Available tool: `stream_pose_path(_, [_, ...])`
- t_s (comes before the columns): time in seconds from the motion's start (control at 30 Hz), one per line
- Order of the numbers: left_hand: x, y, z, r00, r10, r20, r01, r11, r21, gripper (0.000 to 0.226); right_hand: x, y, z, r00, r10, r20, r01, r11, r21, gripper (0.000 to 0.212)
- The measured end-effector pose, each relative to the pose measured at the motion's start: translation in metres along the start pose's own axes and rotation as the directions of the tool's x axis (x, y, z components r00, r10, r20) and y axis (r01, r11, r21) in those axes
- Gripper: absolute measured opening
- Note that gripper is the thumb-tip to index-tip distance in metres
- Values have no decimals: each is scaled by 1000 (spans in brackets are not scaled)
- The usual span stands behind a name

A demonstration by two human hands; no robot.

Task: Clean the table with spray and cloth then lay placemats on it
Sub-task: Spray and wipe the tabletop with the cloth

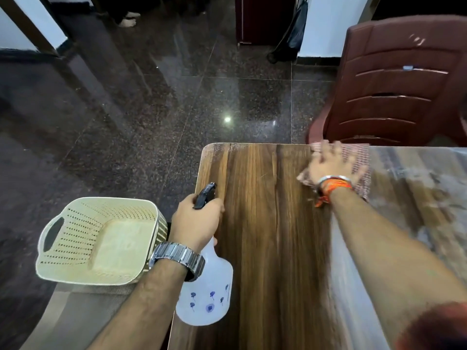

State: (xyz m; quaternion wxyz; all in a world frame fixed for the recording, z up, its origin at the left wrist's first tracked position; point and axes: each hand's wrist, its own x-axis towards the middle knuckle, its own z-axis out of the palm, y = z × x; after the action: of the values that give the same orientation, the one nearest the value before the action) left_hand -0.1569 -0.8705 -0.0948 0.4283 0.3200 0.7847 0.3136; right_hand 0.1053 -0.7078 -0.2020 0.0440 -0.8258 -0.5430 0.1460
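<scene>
A dark wooden table fills the lower middle; its right part looks wet and streaked. My left hand grips a white spray bottle with blue flower prints and a black trigger head, held over the table's left edge. My right hand lies flat and blurred on a pink-and-white checked cloth pressed to the tabletop near the far edge.
A cream perforated plastic basket stands empty on a grey seat left of the table. A maroon plastic chair stands beyond the table's far right. Dark polished stone floor lies around.
</scene>
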Motion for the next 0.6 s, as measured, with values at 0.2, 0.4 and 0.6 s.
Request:
stream_pose_path(0.2, [2,-11,-11,1000,-22,16,22,999,-29,17,-40,-16,-14,994,106,10,-106,990,98,54])
stream_pose_path(0.4, [-10,-21,-17,1000,14,-26,-14,1000,8,18,-140,-156,32,667,-711,224,710,697,98,54])
stream_pose_path(0.6, [-36,-32,-31,999,23,-32,-20,997,79,10,-169,-125,47,615,-764,194,785,617,-59,51])
